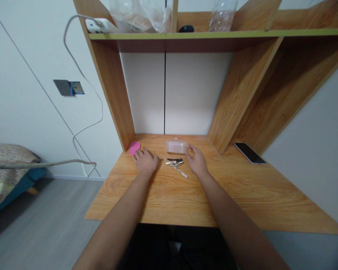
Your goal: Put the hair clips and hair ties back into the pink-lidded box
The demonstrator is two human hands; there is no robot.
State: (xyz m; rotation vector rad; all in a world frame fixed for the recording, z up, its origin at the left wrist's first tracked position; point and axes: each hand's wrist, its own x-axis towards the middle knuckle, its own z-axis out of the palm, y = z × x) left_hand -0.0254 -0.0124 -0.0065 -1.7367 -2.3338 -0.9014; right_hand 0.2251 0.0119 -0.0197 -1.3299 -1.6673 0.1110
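My left hand [145, 161] rests on the desk with its fingers spread, their tips at the near edge of a pink rounded dish or lid [134, 147]. My right hand [196, 160] is open beside the right end of a clear plastic box [176, 146]; whether its fingertips touch the box I cannot tell. Between the hands lies a small pile of metal hair clips [174, 163], one silver clip [182, 173] pointing toward me. A small dark ring [162, 160], perhaps a hair tie, lies just right of my left hand.
A phone [249, 153] lies at the right by the wall. Above the desk [174, 202] runs a shelf [186, 36] holding a plastic bag [141, 15], a clear bottle [223, 15] and a white power strip [100, 25]. Its cable [101, 108] hangs at the left.
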